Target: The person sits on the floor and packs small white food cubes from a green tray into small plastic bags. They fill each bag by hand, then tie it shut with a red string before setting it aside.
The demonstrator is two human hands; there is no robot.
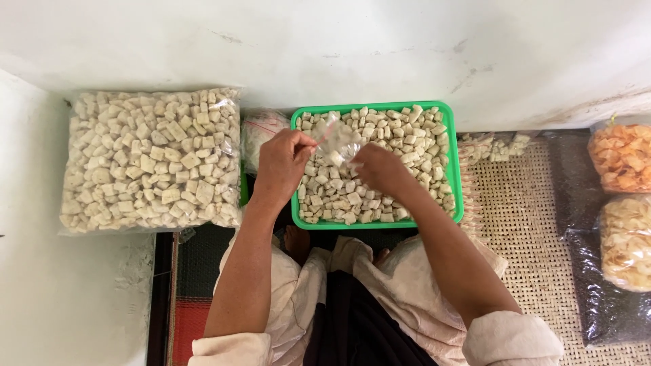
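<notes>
A green tray [456, 193] on the floor against the wall holds several pale, blocky cracker pieces [400, 135]. Over the tray, my left hand [283, 165] pinches the top edge of a small clear plastic bag [337, 141]. My right hand [380, 169] grips the same bag from the right side, fingers closed at its mouth. A few pale pieces show inside the bag. Both hands hover just above the pieces in the tray.
A large clear bag packed with the same pale pieces [150, 159] lies to the left. A bundle of small clear bags [260, 132] sits beside the tray. Small filled packets [491, 147] rest on a woven mat [522, 224]; bags of orange and yellow chips [625, 203] lie at right.
</notes>
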